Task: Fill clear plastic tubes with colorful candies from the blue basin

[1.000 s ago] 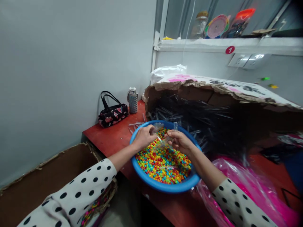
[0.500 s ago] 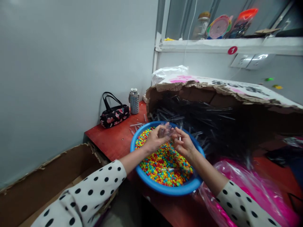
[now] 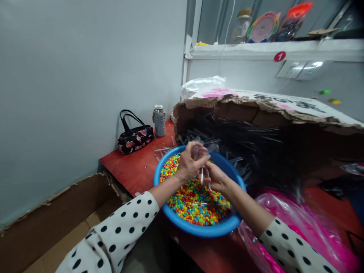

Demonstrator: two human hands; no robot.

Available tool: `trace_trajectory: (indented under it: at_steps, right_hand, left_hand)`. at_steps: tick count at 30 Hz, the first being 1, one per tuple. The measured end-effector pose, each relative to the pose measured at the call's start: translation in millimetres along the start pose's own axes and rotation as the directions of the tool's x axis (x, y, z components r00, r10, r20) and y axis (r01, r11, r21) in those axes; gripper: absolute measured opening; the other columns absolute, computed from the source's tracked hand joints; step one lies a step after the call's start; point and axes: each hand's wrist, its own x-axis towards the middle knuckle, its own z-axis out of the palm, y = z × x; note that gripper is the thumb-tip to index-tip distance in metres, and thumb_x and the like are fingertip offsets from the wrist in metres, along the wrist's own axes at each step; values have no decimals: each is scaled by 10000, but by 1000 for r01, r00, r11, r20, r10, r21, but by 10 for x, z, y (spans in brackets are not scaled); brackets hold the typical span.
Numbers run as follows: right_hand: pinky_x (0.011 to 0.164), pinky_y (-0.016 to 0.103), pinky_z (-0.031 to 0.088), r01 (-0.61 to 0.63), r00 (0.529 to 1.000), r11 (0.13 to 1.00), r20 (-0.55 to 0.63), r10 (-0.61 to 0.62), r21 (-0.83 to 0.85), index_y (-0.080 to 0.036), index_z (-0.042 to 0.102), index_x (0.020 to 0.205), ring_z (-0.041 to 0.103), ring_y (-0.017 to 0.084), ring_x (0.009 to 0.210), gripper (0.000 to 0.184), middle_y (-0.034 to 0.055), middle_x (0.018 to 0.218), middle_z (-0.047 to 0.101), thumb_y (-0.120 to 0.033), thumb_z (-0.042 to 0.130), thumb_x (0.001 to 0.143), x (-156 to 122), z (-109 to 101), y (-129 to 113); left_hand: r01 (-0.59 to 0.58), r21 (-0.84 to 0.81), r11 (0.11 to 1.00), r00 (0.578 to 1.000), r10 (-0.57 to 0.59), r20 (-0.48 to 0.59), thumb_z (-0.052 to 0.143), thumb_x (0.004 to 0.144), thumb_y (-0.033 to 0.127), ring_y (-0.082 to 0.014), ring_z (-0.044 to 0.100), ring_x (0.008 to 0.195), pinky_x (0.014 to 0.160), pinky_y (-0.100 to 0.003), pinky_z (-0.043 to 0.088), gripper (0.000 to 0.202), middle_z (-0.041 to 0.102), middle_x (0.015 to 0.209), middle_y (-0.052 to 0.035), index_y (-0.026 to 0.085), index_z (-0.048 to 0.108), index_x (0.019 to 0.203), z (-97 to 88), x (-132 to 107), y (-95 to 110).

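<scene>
A blue plastic basin (image 3: 182, 222) full of small multicoloured candies (image 3: 187, 201) sits on the red table (image 3: 136, 167). Both hands hover over its far half. My left hand (image 3: 190, 163) is closed, pinching the upper part of a clear plastic tube (image 3: 199, 151) held upright. Just below and right of it, my right hand (image 3: 216, 178) is closed round the tube's lower end, a thin clear piece (image 3: 202, 175) showing between the fingers. Another clear tube (image 3: 203, 204) lies on the candies.
A torn cardboard box (image 3: 256, 110) lies on its side behind the basin, packed with clear tubes (image 3: 241, 140). A floral handbag (image 3: 135, 137) and a small flask (image 3: 159, 120) stand by the wall. Pink plastic bag (image 3: 298, 223) at right; open carton (image 3: 57, 216) at lower left.
Both hands have drawn together over the basin and risen slightly. The left hand moved right and turned the tube upright, and the right hand came in under it.
</scene>
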Motion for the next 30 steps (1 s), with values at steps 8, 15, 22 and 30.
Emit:
trace_trajectory:
  at_steps: [8, 15, 22, 30]
  right_hand:
    - [355, 145, 383, 149, 978, 975, -122, -171, -166, -145, 557, 786, 649, 138, 563, 368, 66, 684, 669, -494, 476, 872, -47, 61, -25]
    - [513, 210, 471, 234, 932, 895, -176, -318, -380, -167, 641, 943, 650, 171, 767, 451, 100, 918, 698, -574, 482, 831, 2, -20, -3]
    - [615, 263, 482, 296, 839, 810, -268, -474, -507, -182, 663, 962, 636, 193, 786, 517, 79, 921, 690, -634, 482, 790, -13, -18, -24]
    - [722, 293, 510, 199, 979, 980, -51, -198, 28, -161, 619, 851, 640, 165, 723, 515, 65, 785, 678, -581, 323, 895, -134, 377, -192]
  left_hand:
    - [236, -344, 909, 921, -322, -219, 769, 536, 205, -109, 588, 595, 525, -204, 451, 548, 636, 744, 6, 165, 516, 1021, -302, 122, -59]
    - [424, -284, 860, 888, -456, -57, 770, 527, 172, -109, 586, 614, 593, -242, 502, 346, 602, 705, -1, 121, 580, 812, -237, -103, -87]
    - [311, -23, 950, 950, -311, -34, 688, 610, 158, -150, 620, 663, 631, -283, 511, 219, 640, 727, -23, 142, 551, 780, -308, -178, -66]
    - [-680, 359, 640, 720, 489, 493, 529, 816, 185, -209, 466, 1234, 1035, -414, 388, 188, 611, 1209, -88, 170, 596, 992, -503, -225, 74]
